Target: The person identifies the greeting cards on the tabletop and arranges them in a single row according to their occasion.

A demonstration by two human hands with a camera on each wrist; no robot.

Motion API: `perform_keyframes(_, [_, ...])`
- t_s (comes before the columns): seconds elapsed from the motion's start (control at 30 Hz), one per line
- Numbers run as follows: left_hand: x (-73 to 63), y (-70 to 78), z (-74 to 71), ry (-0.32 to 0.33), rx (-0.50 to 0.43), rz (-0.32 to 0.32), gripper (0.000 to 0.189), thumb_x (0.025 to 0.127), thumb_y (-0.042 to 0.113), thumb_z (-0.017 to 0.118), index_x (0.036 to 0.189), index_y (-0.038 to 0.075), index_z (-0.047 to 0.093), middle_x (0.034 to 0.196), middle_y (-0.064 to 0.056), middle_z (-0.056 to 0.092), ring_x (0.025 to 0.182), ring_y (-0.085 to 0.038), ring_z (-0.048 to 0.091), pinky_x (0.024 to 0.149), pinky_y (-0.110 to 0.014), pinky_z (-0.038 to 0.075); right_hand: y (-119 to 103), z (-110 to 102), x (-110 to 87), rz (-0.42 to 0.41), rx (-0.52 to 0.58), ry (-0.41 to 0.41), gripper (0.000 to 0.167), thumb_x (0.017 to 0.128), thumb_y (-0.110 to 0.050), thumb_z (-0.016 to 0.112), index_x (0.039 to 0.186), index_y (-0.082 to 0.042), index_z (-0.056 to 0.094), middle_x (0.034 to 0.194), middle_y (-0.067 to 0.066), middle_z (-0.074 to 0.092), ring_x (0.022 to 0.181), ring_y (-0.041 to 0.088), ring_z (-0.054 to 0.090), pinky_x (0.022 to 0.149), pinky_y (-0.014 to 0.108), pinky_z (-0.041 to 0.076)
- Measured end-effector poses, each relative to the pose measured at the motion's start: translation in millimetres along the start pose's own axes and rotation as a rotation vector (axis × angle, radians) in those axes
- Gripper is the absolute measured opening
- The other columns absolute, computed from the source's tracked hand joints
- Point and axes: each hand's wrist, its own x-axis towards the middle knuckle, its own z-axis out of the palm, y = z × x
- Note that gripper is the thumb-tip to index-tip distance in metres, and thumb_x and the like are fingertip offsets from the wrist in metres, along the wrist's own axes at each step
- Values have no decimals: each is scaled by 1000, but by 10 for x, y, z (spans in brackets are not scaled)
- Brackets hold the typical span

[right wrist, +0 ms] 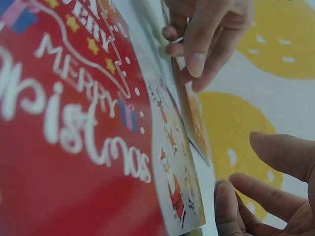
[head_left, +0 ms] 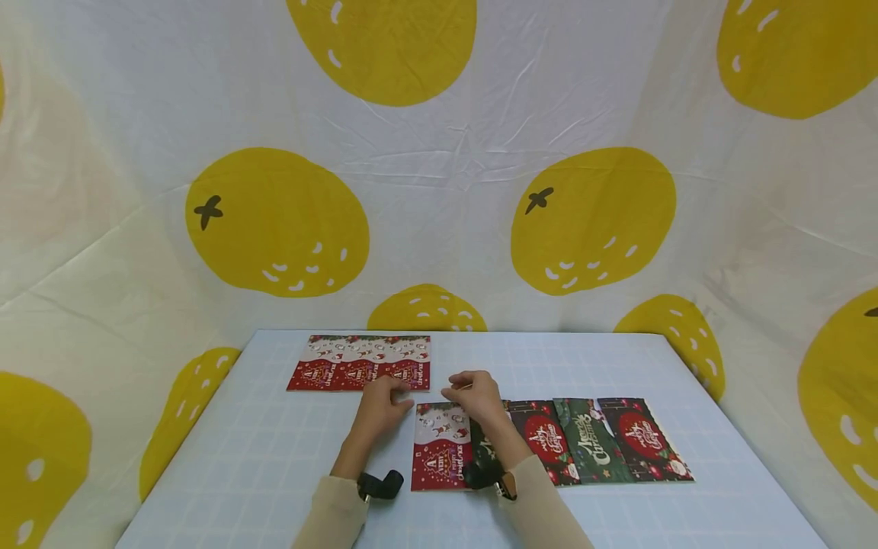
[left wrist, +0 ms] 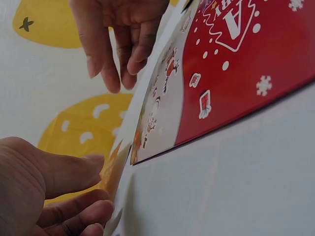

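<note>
My left hand (head_left: 380,404) is over the near edge of the back row's right-hand red-and-white Christmas card (head_left: 415,352). Its fingers are loosely bent and hold nothing; whether they touch that card I cannot tell. Opposite it, my right hand (head_left: 478,396) hovers above the top of the front row, fingers apart from the thumb in the right wrist view. Between the two wrists lies a red-and-white card (head_left: 439,450), flat. To its right, a dark card (head_left: 478,431) is partly hidden by the right hand and wrist.
Two matching cards, a left one (head_left: 312,370) and a middle one (head_left: 357,370), complete the back row. Rightward in front lie a black-and-red card (head_left: 545,438), a green card (head_left: 593,442) and another black-and-red card (head_left: 645,438). All rest on a pale checked table (head_left: 240,457).
</note>
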Motion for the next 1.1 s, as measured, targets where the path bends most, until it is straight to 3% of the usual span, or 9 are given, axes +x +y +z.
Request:
perform_keyframes(0.3, [-26, 33, -10, 14, -9, -48, 24, 88, 12, 85, 110, 4, 78, 102, -7, 70, 78, -17, 56, 70, -34, 51, 58, -2, -17, 43, 12, 9, 35, 88, -15, 84, 117, 3, 74, 112, 15, 72, 92, 24, 69, 81, 42, 59])
perform_keyframes(0.63, [-37, 14, 8, -20, -31, -36, 19, 87, 12, 85, 103, 3, 79, 90, -4, 70, 80, -18, 62, 75, -38, 56, 130, -72, -35, 26, -16, 15, 33, 87, -12, 83, 113, 6, 74, 102, 13, 74, 88, 23, 70, 78, 39, 60])
perform_keyframes(1.1, [-69, 28, 57, -72, -86, -58, 19, 86, 8, 85, 102, 1, 78, 91, -4, 71, 83, -18, 64, 76, -38, 58, 183, -64, -55, 30, -31, 6, 30, 86, -9, 84, 110, 6, 75, 98, 11, 71, 88, 23, 65, 78, 40, 59])
